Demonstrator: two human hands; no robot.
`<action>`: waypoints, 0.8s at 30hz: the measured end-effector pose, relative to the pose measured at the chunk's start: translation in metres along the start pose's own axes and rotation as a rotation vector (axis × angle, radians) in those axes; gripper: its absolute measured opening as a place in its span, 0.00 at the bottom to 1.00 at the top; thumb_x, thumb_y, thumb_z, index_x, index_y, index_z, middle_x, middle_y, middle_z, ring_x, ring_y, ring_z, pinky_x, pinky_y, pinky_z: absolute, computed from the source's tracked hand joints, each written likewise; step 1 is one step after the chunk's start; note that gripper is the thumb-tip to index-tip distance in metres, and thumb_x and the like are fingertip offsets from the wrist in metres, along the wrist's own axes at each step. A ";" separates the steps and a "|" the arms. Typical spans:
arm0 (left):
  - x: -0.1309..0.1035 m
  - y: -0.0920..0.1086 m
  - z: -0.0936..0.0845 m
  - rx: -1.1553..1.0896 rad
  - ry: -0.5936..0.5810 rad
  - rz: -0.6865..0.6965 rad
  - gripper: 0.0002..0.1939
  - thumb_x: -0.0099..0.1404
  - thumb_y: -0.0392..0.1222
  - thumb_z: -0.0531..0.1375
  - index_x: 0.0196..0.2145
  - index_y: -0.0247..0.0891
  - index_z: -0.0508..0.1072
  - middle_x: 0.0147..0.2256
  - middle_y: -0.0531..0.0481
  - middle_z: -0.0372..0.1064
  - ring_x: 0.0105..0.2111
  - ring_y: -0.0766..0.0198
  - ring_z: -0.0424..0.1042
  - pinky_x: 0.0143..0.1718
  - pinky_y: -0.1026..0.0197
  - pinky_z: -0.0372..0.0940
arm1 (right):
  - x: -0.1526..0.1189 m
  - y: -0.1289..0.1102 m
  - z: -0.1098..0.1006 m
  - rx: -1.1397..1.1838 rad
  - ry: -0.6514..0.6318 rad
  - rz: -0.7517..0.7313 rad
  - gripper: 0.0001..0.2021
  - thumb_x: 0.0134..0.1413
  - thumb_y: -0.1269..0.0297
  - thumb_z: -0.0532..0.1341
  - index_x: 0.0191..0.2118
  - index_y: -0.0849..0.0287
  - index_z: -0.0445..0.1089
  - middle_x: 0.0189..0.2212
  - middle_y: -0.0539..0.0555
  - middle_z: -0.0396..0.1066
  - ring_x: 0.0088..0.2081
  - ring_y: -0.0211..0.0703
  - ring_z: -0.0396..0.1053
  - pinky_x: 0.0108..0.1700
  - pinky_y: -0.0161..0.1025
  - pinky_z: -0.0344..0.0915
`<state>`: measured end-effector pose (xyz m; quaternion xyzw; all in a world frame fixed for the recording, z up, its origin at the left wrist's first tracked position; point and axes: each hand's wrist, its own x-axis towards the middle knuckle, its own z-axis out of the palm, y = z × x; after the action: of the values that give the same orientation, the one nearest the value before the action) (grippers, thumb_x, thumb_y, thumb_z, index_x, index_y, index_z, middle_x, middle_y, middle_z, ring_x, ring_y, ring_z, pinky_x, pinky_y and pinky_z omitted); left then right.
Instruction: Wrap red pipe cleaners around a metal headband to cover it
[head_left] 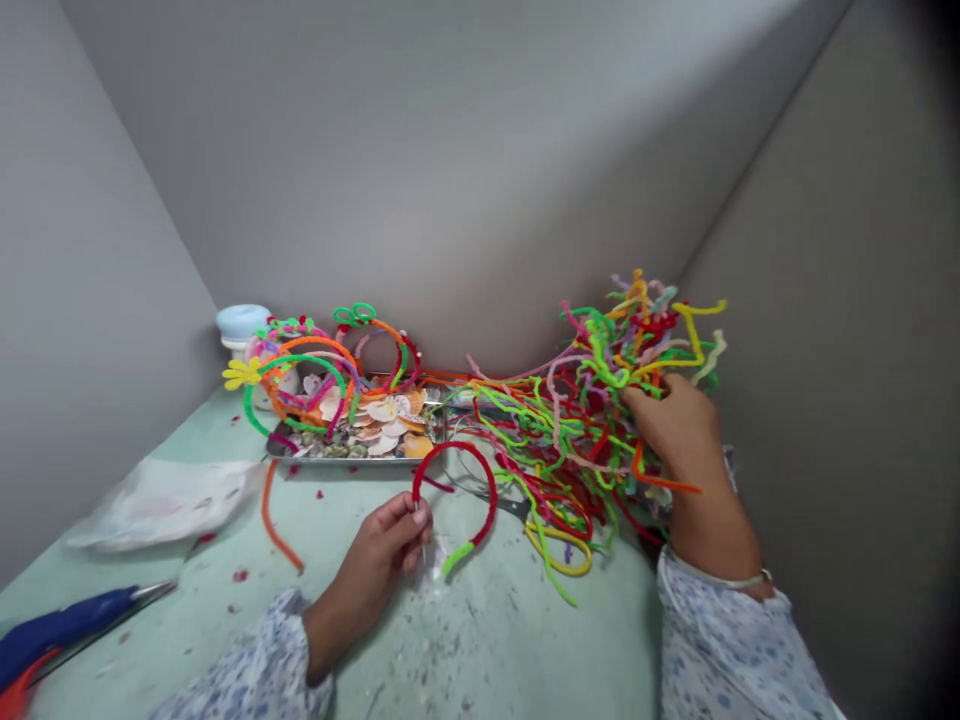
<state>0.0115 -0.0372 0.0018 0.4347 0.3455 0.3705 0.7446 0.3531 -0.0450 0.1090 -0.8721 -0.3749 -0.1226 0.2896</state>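
Note:
My left hand [394, 535] pinches one end of a headband [491, 490] wrapped in dark red pipe cleaner. The band arches up and to the right, and its free end is light green. At the right, my right hand [675, 425] reaches into a tangled heap of pipe cleaners [547, 410] in many colours. Its fingers are closed on a raised bunch, and their tips are partly hidden among the strands. Yellow-handled scissors [559, 548] lie under loose strands between the two hands.
Behind my left hand, a metal tray [352, 461] holds shells, with several finished headbands [311, 345] resting over it. A plastic bag [165, 503], an orange pipe cleaner [276, 525] and a blue glue gun [71, 625] lie at the left. Grey walls [420, 180] enclose the table.

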 end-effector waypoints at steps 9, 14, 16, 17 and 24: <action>-0.001 0.000 -0.001 -0.008 -0.002 -0.001 0.09 0.62 0.43 0.59 0.31 0.34 0.65 0.25 0.55 0.61 0.18 0.77 0.51 0.20 0.69 0.42 | -0.001 0.005 -0.010 0.148 0.303 0.053 0.18 0.49 0.55 0.57 0.43 0.60 0.69 0.34 0.61 0.73 0.34 0.53 0.68 0.35 0.43 0.60; -0.002 0.002 0.001 -0.009 0.002 -0.011 0.10 0.61 0.43 0.60 0.29 0.34 0.65 0.24 0.55 0.61 0.17 0.78 0.51 0.19 0.70 0.43 | -0.004 0.000 -0.014 0.163 0.330 0.020 0.18 0.53 0.56 0.55 0.46 0.60 0.68 0.39 0.63 0.73 0.38 0.54 0.69 0.38 0.42 0.60; -0.001 0.002 0.001 -0.011 0.003 -0.009 0.10 0.61 0.43 0.60 0.29 0.34 0.65 0.24 0.55 0.61 0.17 0.77 0.52 0.19 0.70 0.43 | -0.007 -0.005 -0.016 0.159 0.349 0.011 0.18 0.55 0.57 0.53 0.47 0.61 0.67 0.41 0.64 0.73 0.41 0.55 0.69 0.40 0.42 0.60; -0.001 0.002 0.001 -0.011 0.004 -0.007 0.10 0.61 0.43 0.60 0.29 0.35 0.66 0.24 0.55 0.61 0.17 0.77 0.52 0.19 0.70 0.43 | -0.009 -0.008 -0.015 0.159 0.351 -0.003 0.18 0.56 0.58 0.53 0.48 0.61 0.67 0.42 0.64 0.72 0.42 0.55 0.69 0.41 0.42 0.61; -0.001 0.000 -0.001 -0.002 -0.002 0.011 0.09 0.61 0.43 0.59 0.31 0.35 0.66 0.25 0.55 0.61 0.17 0.77 0.52 0.19 0.70 0.44 | -0.032 -0.047 0.028 0.288 0.071 -0.234 0.24 0.53 0.55 0.57 0.52 0.64 0.64 0.44 0.64 0.71 0.43 0.51 0.68 0.44 0.40 0.62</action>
<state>0.0102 -0.0375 0.0015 0.4360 0.3422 0.3746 0.7433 0.2968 -0.0212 0.0923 -0.7672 -0.4769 -0.1314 0.4082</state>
